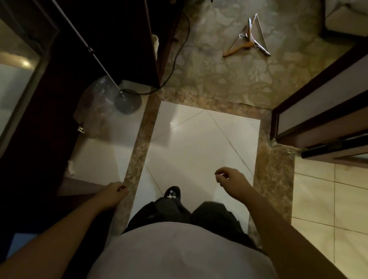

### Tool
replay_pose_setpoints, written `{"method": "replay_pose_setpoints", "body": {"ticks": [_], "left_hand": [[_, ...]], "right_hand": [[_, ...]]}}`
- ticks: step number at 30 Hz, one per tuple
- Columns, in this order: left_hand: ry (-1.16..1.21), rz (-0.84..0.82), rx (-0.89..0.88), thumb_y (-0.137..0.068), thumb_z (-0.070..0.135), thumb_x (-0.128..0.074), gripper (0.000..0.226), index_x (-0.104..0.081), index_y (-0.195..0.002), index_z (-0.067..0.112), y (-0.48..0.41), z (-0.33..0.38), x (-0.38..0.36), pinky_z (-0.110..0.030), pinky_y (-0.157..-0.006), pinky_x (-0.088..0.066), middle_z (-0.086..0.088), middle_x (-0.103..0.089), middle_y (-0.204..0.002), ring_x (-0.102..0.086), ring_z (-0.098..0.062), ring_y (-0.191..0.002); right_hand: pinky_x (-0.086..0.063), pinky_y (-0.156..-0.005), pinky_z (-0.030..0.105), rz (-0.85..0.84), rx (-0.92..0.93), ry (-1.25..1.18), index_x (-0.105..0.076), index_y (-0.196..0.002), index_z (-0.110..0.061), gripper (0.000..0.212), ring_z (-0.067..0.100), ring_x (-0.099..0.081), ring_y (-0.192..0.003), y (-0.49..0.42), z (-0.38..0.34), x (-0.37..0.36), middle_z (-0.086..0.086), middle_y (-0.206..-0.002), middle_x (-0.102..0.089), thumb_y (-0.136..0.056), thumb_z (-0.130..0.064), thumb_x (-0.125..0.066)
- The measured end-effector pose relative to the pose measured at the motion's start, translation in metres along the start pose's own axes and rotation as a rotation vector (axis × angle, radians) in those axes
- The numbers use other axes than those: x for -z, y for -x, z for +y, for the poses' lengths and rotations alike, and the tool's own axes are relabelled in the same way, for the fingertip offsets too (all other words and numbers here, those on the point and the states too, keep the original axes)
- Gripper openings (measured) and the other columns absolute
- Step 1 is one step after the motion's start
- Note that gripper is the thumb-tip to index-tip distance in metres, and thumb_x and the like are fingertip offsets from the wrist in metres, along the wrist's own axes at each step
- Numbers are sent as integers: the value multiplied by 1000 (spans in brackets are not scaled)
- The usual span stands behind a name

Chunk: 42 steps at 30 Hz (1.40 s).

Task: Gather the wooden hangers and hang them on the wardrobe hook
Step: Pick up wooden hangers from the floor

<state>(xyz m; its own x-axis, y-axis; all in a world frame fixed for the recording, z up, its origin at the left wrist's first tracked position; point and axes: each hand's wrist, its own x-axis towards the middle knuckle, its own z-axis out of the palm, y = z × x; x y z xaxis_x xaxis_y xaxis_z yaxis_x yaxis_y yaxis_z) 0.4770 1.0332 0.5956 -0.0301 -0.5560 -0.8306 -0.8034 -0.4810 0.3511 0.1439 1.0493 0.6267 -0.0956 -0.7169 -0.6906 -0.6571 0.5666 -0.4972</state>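
A small pile of wooden hangers [249, 37] with metal hooks lies on the patterned carpet far ahead, near the top of the view. My left hand [111, 194] hangs low at the left with its fingers loosely curled and holds nothing. My right hand [231, 181] is raised a little at the right, fingers loosely curled, also without anything in it. Both hands are far from the hangers. No wardrobe hook shows.
I stand on white floor tiles [201, 141] framed by a brown marble border. A dark wardrobe or cabinet [95, 24] stands at the left with a lamp base [128, 104] and cable. A door frame [335, 104] stands at the right.
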Motion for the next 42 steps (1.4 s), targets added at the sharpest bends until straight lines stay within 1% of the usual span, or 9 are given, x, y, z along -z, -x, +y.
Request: {"method": "replay_pose_setpoints", "body": {"ticks": [4, 11, 15, 19, 23, 28, 35, 39, 42], "left_hand": [[104, 8, -19, -97, 18, -42, 20, -58, -98, 6, -28, 47, 25, -38, -78, -50, -15, -61, -101, -58, -30, -97], [2, -106, -110, -98, 16, -40, 24, -57, -108, 3, -85, 165, 25, -21, -64, -44, -8, -58, -92, -55, -15, -81], [-141, -169, -158, -96, 22, -44, 16, -58, -98, 14, -123, 248, 24, -38, -89, -49, -12, -62, -101, -60, -28, -95], [-309, -223, -239, -97, 25, -42, 30, -57, -116, 8, -153, 345, 29, -27, -82, -42, -11, -61, -112, -53, -18, -93], [-237, -176, -319, -96, 25, -43, 28, -58, -116, 12, -182, 437, 42, -29, -83, -44, -6, -60, -106, -56, -19, -96], [-178, -148, -330, -97, 23, -42, 28, -57, -118, 11, -213, 499, 68, -33, -91, -45, -8, -60, -108, -57, -22, -102], [-227, -104, -159, -96, 17, -43, 16, -57, -100, 10, -285, 507, 143, -39, -89, -46, -15, -60, -100, -58, -29, -95], [-229, -61, -97, -95, 13, -45, 12, -55, -90, 10, -333, 521, 200, -30, -76, -43, -14, -59, -91, -55, -23, -87], [-173, -37, -30, -95, 9, -46, 19, -60, -106, 1, -365, 546, 241, -39, -88, -46, -20, -61, -107, -59, -32, -100]], "right_hand": [[-43, -77, 28, 35, -33, -17, -60, -116, -5, 28, 21, -58, -91, -28, -9, 39, 14, -109, -64, -94, -18, -47], [-50, -92, 47, 82, -225, -159, -62, -109, 0, 25, 31, -62, -95, -83, 42, 110, 13, -98, -63, -93, -13, -49], [-51, -75, 31, 98, -365, -277, -58, -114, 8, 29, 21, -56, -80, -118, 69, 161, 12, -88, -57, -95, -8, -45], [-45, -56, 10, 89, -497, -355, -53, -119, 10, 33, 28, -54, -86, -146, 82, 221, 23, -104, -56, -97, -11, -43], [-47, -92, 39, 131, -466, -358, -58, -117, -6, 31, 29, -57, -99, -185, 83, 282, 17, -111, -59, -96, -24, -43], [-42, -63, 20, 101, -372, -352, -61, -102, -4, 21, 15, -54, -79, -242, 50, 343, 7, -89, -58, -95, -13, -44], [-50, -82, 35, 36, -268, -337, -62, -105, 0, 25, 25, -58, -90, -350, -18, 403, 12, -96, -61, -94, -15, -46], [-42, -72, 31, 13, -190, -280, -62, -101, 9, 27, 23, -53, -80, -416, -70, 439, 14, -85, -57, -93, -10, -44], [-45, -73, 34, -26, -157, -243, -62, -104, 2, 26, 22, -55, -85, -459, -109, 469, 16, -92, -62, -94, -14, -45]]}}
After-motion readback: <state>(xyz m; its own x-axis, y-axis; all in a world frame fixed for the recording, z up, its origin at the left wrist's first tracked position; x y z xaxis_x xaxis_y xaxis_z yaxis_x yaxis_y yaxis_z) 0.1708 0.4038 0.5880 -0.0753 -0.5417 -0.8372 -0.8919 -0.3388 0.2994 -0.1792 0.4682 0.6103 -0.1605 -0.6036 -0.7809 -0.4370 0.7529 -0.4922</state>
